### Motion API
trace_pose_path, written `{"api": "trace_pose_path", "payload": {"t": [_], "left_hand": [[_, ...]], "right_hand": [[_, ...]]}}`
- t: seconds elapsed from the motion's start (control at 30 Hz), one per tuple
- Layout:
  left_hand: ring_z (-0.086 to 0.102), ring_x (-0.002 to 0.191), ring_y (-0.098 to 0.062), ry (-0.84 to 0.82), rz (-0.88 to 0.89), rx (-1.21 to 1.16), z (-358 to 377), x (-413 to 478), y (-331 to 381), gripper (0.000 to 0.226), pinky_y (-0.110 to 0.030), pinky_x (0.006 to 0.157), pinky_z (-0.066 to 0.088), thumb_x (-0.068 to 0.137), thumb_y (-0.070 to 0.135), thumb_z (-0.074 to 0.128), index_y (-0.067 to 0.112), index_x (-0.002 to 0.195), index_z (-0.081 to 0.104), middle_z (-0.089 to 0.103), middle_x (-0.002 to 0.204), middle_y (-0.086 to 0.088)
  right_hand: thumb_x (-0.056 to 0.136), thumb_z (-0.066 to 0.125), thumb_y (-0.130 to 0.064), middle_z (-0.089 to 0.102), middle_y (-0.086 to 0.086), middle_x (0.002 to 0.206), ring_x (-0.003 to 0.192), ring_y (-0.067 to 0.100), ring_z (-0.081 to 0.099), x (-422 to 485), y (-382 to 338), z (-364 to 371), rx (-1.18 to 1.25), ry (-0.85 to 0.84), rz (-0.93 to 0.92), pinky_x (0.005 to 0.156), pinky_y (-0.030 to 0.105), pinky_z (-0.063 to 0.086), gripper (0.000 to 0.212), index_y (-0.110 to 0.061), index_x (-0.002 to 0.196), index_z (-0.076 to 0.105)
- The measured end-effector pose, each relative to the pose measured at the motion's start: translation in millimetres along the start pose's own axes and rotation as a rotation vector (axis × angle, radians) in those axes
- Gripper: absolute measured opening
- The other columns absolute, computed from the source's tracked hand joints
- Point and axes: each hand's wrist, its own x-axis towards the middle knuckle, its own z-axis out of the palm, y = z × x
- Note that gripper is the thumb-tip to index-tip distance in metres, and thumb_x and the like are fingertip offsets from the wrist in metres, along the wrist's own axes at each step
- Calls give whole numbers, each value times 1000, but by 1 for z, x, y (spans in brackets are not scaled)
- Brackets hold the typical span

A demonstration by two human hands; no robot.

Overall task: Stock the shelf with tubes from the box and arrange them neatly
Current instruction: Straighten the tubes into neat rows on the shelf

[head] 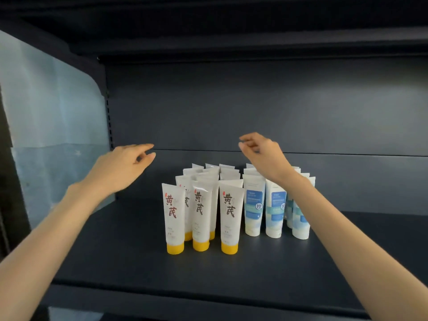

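With each grip released and empty, the left hand (124, 164) and right hand (262, 155) hover over yellow-capped tubes (228, 214) and blue-labelled tubes (254, 206) standing cap-down on the dark shelf (115, 251).

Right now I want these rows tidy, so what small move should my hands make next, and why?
Probably lower the left hand to the yellow-capped tubes and nudge them into line: it and the right hand hover empty, and tubes behind the front row stand offset.

Item: one person, visible as two bare forearms, ending in left hand (120, 165) and right hand (261, 154). Wrists bare. Fingers (144, 148) slender. Nails too small to judge.
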Motion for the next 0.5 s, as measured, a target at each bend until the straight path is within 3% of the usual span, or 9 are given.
{"api": "trace_pose_path", "payload": {"t": [0.1, 0.2, 0.33, 0.5], "left_hand": [[61, 99, -25, -41, 58, -4, 8, 36, -3, 42, -41, 89, 49, 96, 46, 40, 32, 134, 51, 67, 113, 3], [59, 84, -19, -69, 137, 6, 19, 72, -8, 39, -36, 85, 47, 96, 45, 43, 32, 131, 53, 67, 100, 6], [59, 88, -16, -169, 274, 144, 37, 114, -14, 40, -31, 76, 41, 96, 46, 46, 30, 133, 51, 67, 109, 4], [53, 85, -10, -220, 441, 172, 63, 154, -15, 45, -27, 72, 37, 92, 49, 51, 31, 134, 50, 57, 95, 11]], "right_hand": [[97, 51, -26, 61, -3, 102, 90, 9, 56, 29, 1, 9, -99, -56, -29, 75, 10, 39, 29, -11, 121, 58], [97, 51, -28, 62, -4, 103, 92, 10, 57, 56, 4, 16, -177, -97, -23, 83, 20, 44, 28, -12, 119, 59], [96, 52, -28, 63, -6, 98, 91, 10, 59, 90, 13, 27, -242, -168, -6, 69, 6, 39, 20, -16, 109, 63], [95, 55, -27, 68, 0, 105, 89, 10, 58, 116, 30, 45, -375, -300, 32, 75, 15, 39, 20, -14, 104, 66]]}}
